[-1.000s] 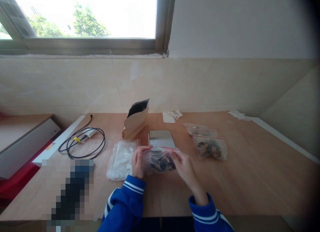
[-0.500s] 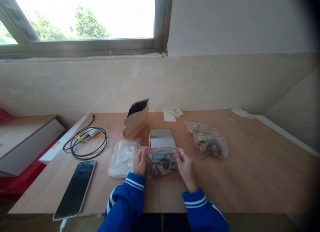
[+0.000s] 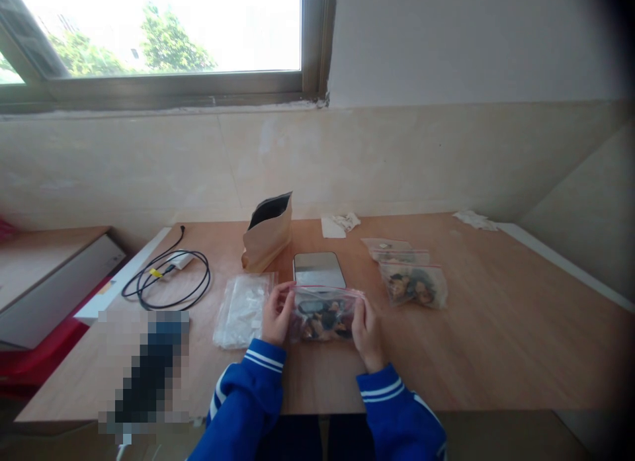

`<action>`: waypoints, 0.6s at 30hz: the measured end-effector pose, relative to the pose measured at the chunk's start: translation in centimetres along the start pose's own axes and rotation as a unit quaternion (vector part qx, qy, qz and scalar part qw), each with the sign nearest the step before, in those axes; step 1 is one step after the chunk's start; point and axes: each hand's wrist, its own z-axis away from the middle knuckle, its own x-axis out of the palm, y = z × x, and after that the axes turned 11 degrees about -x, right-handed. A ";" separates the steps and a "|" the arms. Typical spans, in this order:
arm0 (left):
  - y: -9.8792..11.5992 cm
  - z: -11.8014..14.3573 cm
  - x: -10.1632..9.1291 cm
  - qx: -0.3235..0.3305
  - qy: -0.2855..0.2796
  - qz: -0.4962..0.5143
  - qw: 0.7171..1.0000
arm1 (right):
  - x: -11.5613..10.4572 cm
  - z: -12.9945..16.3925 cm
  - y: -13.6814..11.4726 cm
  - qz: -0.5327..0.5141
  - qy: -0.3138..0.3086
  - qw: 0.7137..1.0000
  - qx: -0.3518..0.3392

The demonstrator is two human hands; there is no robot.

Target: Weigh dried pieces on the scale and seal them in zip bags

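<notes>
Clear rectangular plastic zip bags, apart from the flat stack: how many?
4 visible: held bag between left hand and right hand; farther right, overlapping, front bag, middle bag and rear bag. More may be hidden.

At least 3 filled zip bags (image 3: 325, 321), 1 brown pouch (image 3: 268, 240), 1 silver-topped slab (image 3: 318, 269), 1 black cable (image 3: 209, 276)

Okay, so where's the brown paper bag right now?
In the head view, the brown paper bag stands open left of centre on the table, just beyond the pile of clear bags.
</notes>
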 end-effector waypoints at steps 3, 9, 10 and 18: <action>-0.2 -0.1 0.1 -0.007 0.016 0.014 1.000 | 0.2 -0.1 0.0 0.005 0.002 1.000 -0.012; -0.5 -0.4 0.3 0.014 0.032 0.048 0.998 | 0.2 -0.3 -0.1 0.006 0.026 1.000 0.002; -0.4 -0.4 0.3 0.021 0.031 0.050 0.998 | 0.2 -0.3 0.0 0.006 0.032 0.999 0.004; 0.0 -0.2 0.0 0.028 0.029 0.021 0.999 | 0.1 -0.2 0.3 0.007 0.053 0.998 0.021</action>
